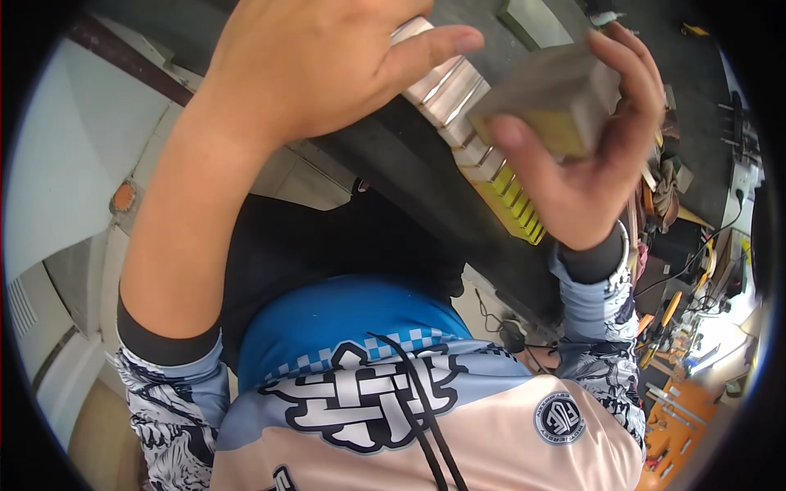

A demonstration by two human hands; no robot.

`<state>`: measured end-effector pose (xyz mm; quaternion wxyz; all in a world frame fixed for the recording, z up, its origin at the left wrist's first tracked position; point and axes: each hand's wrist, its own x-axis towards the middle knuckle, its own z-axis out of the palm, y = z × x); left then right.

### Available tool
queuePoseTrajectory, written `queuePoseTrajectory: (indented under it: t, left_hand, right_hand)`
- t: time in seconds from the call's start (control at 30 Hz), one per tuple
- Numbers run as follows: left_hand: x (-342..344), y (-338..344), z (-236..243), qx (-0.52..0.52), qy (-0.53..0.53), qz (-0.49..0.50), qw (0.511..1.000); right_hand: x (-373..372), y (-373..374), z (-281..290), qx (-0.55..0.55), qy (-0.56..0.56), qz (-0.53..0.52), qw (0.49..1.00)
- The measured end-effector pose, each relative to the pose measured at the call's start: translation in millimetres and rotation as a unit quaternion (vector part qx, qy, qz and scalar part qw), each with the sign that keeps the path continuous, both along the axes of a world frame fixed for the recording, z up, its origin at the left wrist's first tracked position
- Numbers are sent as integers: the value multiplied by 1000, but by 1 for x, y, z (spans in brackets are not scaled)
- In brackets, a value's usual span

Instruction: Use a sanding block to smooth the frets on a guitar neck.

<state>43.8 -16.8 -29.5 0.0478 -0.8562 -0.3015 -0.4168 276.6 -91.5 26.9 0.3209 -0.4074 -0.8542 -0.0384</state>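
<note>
My left hand (327, 65) is at the top centre, its thumb lying over the far end of a row of silver metal blocks (454, 94), its other fingers partly hidden. My right hand (585, 176) grips a blurred grey block (544, 86) with a yellowish side face, thumb on the near side and fingers curled round the far side. That block is raised just right of the row. The row runs diagonally along a dark bench edge, its near part a yellow slotted piece (512, 200).
A greenish bar (532, 20) lies on the dark bench (385, 164) at the top. On the right are a power strip (741, 180), cords and many hand tools, with an orange tool-covered surface (679, 434) lower down. A pale panel (57, 155) stands on the left.
</note>
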Motion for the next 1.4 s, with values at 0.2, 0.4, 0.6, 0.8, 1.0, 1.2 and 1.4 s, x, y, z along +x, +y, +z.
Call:
queuePoseTrajectory:
  t: [0.2, 0.4, 0.6, 0.8, 1.0, 1.2, 1.4]
  left_hand:
    - [-4, -2, -8, 64, -21, 15, 998]
    - [-13, -4, -6, 64, -34, 13, 997]
    - [-17, -9, -9, 106, -47, 26, 993]
    - [-25, -8, -9, 57, -79, 0, 995]
    - [-23, -3, -14, 116, -50, 39, 991]
    - [-23, -6, -13, 113, -35, 52, 992]
    - [-21, -1, -16, 112, -80, 23, 990]
  right_hand:
    - [-5, 7, -4, -12, -50, 8, 999]
    - [-38, -9, 4, 29, -99, 65, 993]
    - [-34, -3, -5, 39, -66, 40, 996]
    - [-32, 5, -1, 1, -42, 58, 997]
    - [-33, 7, 5, -16, -41, 62, 997]
    - [-23, 15, 4, -29, -35, 56, 997]
    - [-34, 2, 5, -90, -4, 34, 995]
